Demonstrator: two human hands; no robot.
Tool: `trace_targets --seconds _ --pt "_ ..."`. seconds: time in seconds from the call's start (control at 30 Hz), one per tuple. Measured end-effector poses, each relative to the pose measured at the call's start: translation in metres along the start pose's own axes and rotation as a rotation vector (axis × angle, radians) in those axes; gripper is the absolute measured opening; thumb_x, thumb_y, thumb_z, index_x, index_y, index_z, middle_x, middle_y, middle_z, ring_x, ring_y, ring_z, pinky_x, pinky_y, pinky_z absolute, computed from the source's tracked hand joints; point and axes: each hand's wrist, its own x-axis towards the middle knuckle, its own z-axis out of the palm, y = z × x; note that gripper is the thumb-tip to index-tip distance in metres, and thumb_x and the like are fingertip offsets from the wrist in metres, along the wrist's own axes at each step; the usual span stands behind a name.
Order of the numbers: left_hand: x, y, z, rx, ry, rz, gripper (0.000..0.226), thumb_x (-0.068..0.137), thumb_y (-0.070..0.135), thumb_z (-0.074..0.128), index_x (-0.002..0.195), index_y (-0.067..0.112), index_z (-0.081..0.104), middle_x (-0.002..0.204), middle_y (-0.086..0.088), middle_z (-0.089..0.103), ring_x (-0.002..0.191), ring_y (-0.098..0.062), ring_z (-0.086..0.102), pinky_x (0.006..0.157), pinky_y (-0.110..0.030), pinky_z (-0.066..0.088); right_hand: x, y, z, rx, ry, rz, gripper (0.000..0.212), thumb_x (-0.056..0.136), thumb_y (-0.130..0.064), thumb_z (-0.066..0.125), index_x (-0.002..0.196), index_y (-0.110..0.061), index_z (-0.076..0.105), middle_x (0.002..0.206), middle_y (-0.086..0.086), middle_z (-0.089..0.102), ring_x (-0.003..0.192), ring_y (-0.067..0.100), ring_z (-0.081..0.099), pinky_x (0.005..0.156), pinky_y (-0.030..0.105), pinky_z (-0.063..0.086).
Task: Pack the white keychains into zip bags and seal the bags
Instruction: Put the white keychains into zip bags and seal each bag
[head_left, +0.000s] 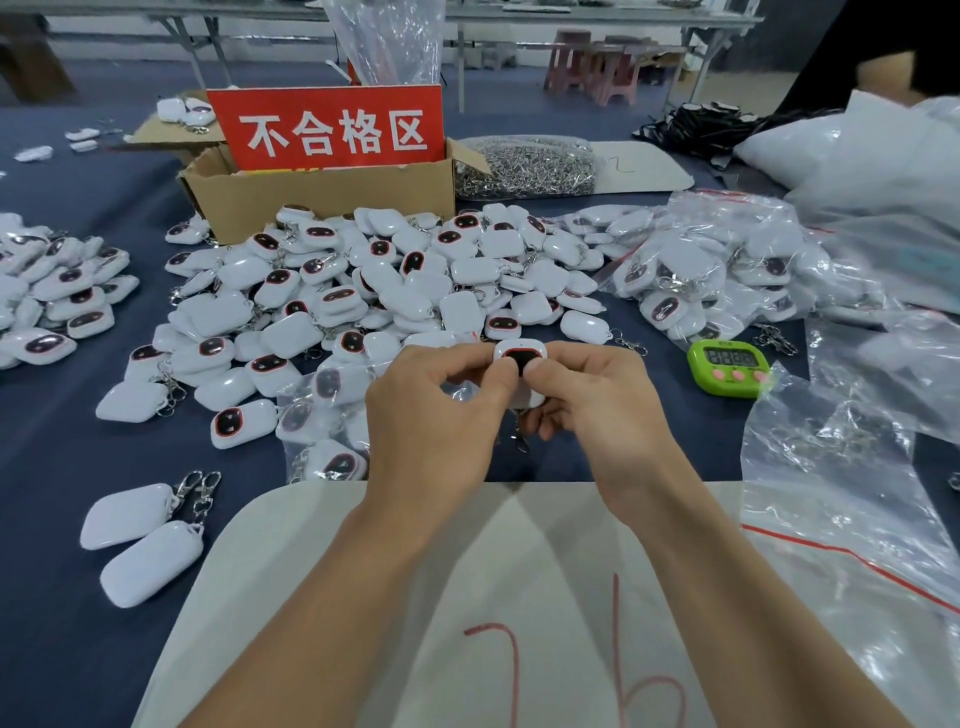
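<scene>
Dozens of loose keychains (363, 291) lie unpacked ahead, bagged ones (701, 270) far right; our left hand (431, 415) and right hand (592, 410) pinch one keychain (519, 356).

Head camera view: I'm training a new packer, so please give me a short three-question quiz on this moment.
1. True or false: the left hand and the right hand pinch the same keychain.
2. The green timer lies: A) right of the hands; B) left of the hands; C) between the hands.
3. What colour is the sign standing in the cardboard box?
Key: 1 true; 2 A; 3 red.
</scene>
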Motion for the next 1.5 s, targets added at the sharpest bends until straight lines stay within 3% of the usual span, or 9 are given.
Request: trace_targets --seconds 0.1,0.3,0.53,0.83,1.07,1.2,1.3,1.4,1.5 --pt "0.000 -0.003 0.000 -0.053 0.029 0.001 0.016 0.079 0.043 0.070 0.072 0.057 0.069 0.082 0.041 0.064 0.092 0.001 0.061 0.075 -0.006 0.042 -0.001 0.000 0.000 -0.021 -0.016 -0.013 0.021 0.089 -0.015 0.060 0.084 -0.016 0.081 0.069 0.004 0.069 0.058 0.020 0.058 0.056 0.029 0.047" --pt "0.001 -0.005 -0.002 -0.080 0.036 -0.022 0.021 0.071 0.042 0.074 0.067 0.060 0.065 0.078 0.033 0.067 0.085 -0.002 0.065 0.075 -0.018 0.048 -0.001 0.001 0.001 -0.077 -0.037 -0.019 0.021 0.082 -0.022 0.062 0.087 -0.021 0.082 0.070 0.002 0.071 0.059 0.016 0.058 0.058 0.028 0.047" --pt "0.003 -0.007 0.000 -0.076 0.033 -0.015 0.015 0.072 0.041 0.074 0.074 0.055 0.070 0.078 0.024 0.070 0.087 -0.003 0.065 0.076 -0.018 0.049 -0.002 0.002 0.001 -0.076 -0.029 -0.005 0.020 0.083 -0.023 0.062 0.089 -0.020 0.082 0.071 0.004 0.070 0.059 0.019 0.057 0.060 0.033 0.047" --pt "0.005 -0.005 -0.002 -0.110 0.007 -0.075 0.020 0.072 0.047 0.072 0.067 0.065 0.066 0.075 0.033 0.069 0.085 0.000 0.067 0.076 -0.013 0.047 -0.003 0.000 0.006 -0.086 -0.051 -0.026 0.020 0.070 -0.021 0.068 0.081 -0.034 0.078 0.061 -0.006 0.066 0.057 0.010 0.051 0.053 0.016 0.042" --pt "0.007 -0.010 0.001 -0.145 0.016 -0.112 0.031 0.079 0.038 0.067 0.094 0.065 0.063 0.083 0.037 0.070 0.089 0.005 0.069 0.085 -0.022 0.053 -0.004 0.002 0.008 -0.089 0.016 -0.038 0.023 0.081 -0.006 0.072 0.086 -0.028 0.079 0.064 -0.003 0.068 0.055 0.011 0.046 0.055 0.026 0.041" --pt "0.007 -0.016 0.000 -0.134 0.026 -0.112 0.023 0.083 0.040 0.066 0.093 0.061 0.067 0.082 0.033 0.072 0.086 0.003 0.068 0.079 -0.020 0.050 -0.004 0.000 0.009 -0.007 0.080 -0.065 0.022 0.077 -0.005 0.072 0.090 -0.022 0.075 0.060 -0.005 0.067 0.050 0.007 0.050 0.052 0.018 0.042" --pt "0.005 -0.019 0.000 -0.109 0.063 -0.147 0.009 0.082 0.047 0.068 0.083 0.050 0.076 0.084 0.024 0.074 0.087 0.002 0.066 0.077 -0.019 0.048 -0.002 -0.002 0.005 0.053 0.193 -0.076 0.029 0.070 -0.011 0.071 0.097 -0.020 0.065 0.057 -0.001 0.061 0.050 0.013 0.045 0.049 0.023 0.042" --pt "0.004 -0.013 0.000 -0.046 0.061 -0.125 0.015 0.079 0.049 0.069 0.070 0.062 0.068 0.081 0.036 0.068 0.088 0.009 0.063 0.073 -0.004 0.039 -0.001 -0.004 0.000 0.131 0.237 -0.127 0.017 0.079 -0.004 0.075 0.088 -0.016 0.068 0.061 -0.003 0.065 0.051 0.007 0.050 0.052 0.019 0.045" --pt "0.000 -0.007 0.001 -0.009 0.050 -0.084 0.022 0.079 0.049 0.071 0.070 0.068 0.064 0.082 0.046 0.063 0.092 0.010 0.060 0.075 -0.006 0.039 -0.001 -0.005 -0.004 0.206 0.248 -0.162 0.018 0.086 0.003 0.075 0.080 -0.014 0.072 0.064 -0.005 0.068 0.053 0.002 0.054 0.053 0.015 0.044"
